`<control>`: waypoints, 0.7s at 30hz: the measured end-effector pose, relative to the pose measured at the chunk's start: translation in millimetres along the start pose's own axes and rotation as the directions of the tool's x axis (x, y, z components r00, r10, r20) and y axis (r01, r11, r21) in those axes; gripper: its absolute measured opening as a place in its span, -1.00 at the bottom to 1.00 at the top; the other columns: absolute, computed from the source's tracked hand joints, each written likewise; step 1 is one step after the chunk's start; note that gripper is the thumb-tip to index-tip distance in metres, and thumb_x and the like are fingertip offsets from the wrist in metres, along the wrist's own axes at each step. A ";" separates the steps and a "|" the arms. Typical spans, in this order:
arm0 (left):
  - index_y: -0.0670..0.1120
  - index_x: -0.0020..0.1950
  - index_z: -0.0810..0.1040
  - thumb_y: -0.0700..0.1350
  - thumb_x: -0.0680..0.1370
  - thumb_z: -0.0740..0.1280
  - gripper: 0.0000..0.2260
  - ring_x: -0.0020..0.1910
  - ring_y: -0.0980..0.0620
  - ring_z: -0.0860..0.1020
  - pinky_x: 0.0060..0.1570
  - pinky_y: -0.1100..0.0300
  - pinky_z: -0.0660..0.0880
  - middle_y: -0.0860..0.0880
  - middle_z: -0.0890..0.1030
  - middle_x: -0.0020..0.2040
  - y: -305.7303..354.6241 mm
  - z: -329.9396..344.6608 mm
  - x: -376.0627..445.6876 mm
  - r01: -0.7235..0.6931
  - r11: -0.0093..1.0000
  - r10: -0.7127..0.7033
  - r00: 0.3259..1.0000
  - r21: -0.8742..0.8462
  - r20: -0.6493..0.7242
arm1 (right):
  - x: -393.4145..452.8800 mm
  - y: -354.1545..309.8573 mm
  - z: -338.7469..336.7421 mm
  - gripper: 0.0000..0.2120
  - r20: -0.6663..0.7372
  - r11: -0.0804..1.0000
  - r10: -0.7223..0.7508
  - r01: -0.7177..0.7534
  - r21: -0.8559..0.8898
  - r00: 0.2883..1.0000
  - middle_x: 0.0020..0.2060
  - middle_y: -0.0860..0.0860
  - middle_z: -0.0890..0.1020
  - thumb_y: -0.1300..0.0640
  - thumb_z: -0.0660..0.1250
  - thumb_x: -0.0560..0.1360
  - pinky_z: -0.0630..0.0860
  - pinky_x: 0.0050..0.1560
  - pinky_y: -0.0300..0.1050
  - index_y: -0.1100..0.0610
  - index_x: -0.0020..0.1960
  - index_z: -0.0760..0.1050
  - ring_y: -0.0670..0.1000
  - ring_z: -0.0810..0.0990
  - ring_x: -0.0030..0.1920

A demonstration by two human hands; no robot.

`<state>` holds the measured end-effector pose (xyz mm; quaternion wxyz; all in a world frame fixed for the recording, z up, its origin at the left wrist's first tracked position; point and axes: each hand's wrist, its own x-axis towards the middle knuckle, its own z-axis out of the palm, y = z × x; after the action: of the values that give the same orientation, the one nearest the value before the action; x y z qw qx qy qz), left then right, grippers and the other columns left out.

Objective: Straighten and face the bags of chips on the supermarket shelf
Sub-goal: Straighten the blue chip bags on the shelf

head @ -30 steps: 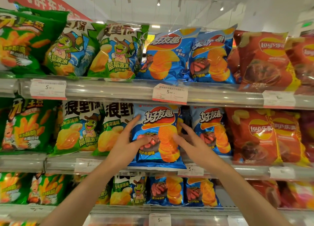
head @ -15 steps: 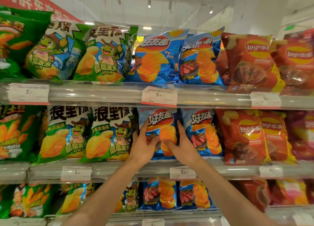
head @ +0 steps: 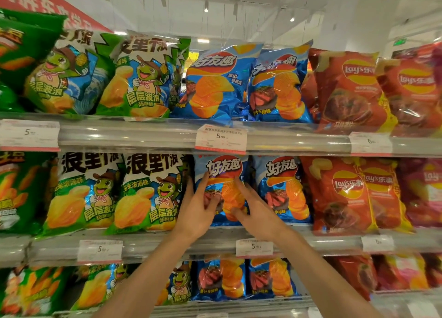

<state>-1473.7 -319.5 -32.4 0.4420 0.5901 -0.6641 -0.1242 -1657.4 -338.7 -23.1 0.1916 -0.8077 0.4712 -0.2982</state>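
Currently the left hand [head: 199, 207] and right hand [head: 254, 208] press relaxed fingers flat on the glossy blue foil chip bag [head: 221, 174], upright at the middle shelf's front edge [head: 167, 242]; even pressure should square its label forward.

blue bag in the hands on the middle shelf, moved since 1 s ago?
Yes. The blue bag has gone back into the shelf: its bottom hung over the middle shelf rail before, now sits behind it.

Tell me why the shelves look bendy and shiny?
Head view: the wide lens bows the shelf rail; ceiling lights glare off its plastic and the glossy blue bag both hands touch; the edges blur.
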 end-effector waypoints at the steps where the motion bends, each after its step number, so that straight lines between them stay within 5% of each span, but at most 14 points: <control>1: 0.15 0.63 0.08 0.06 0.64 0.27 -0.40 0.48 -0.05 0.35 0.42 0.24 0.20 -0.11 -0.05 0.65 -1.3 -0.2 -3.9 -0.031 0.999 0.032 0.999 0.030 -0.029 | -2.8 -0.2 -2.0 -0.25 -0.003 1.000 -0.002 0.002 0.019 1.000 0.61 -0.05 0.04 0.01 0.31 0.61 0.16 0.51 -0.08 -0.18 0.61 -0.10 -0.03 0.03 0.59; 4: 0.06 0.59 0.23 0.02 0.62 0.32 -0.45 0.58 0.03 0.11 0.51 -0.02 0.25 -0.12 0.17 0.60 -4.8 -1.6 -12.6 -0.128 0.991 0.132 0.985 0.041 -0.114 | -19.1 -3.2 -9.8 -0.30 -0.064 0.996 -0.006 0.011 0.087 0.998 0.57 -0.17 0.13 -0.04 0.30 0.61 0.14 0.55 -0.01 -0.16 0.61 -0.01 -0.12 0.03 0.57; 10: -0.02 0.43 0.45 -0.15 0.57 0.40 -0.58 0.32 0.10 0.40 0.33 0.18 0.34 0.04 0.47 0.33 -2.8 -2.9 -42.5 -0.217 0.976 0.218 0.954 0.029 -0.206 | -78.7 0.6 -25.8 -0.54 -0.260 0.978 0.122 -0.072 0.194 0.958 0.33 -0.26 0.46 -0.03 0.32 0.59 0.41 0.31 -0.22 -0.13 0.46 0.34 -0.28 0.42 0.32; 16: 0.08 0.35 0.47 -0.09 0.61 0.35 -0.68 0.05 0.26 0.57 0.00 0.41 0.49 0.27 0.61 0.02 20.6 11.5 -80.2 -0.082 0.975 0.069 0.995 -0.204 -0.072 | -129.5 26.8 -45.3 -0.68 -0.358 0.953 0.250 -0.163 0.255 0.900 -0.04 -0.26 0.62 -0.06 0.30 0.56 0.57 -0.09 -0.29 -0.14 0.31 0.48 -0.25 0.60 -0.04; 21: 0.17 0.28 0.47 -0.06 0.61 0.34 -0.74 0.02 0.29 0.59 -0.06 0.49 0.47 0.30 0.62 -0.01 41.2 35.9 -99.3 0.026 0.957 -0.063 0.991 -0.288 -0.120 | -139.9 60.2 -68.3 -0.77 -0.394 0.956 0.274 -0.202 0.215 0.877 -0.09 -0.23 0.64 0.05 0.34 0.58 0.50 -0.21 -0.41 -0.04 0.23 0.53 -0.26 0.60 -0.12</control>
<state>-1536.5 -232.4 -68.7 0.5614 0.5416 -0.5959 -0.1905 -1794.5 -247.3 -49.6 0.1884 -0.6414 0.5704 -0.4772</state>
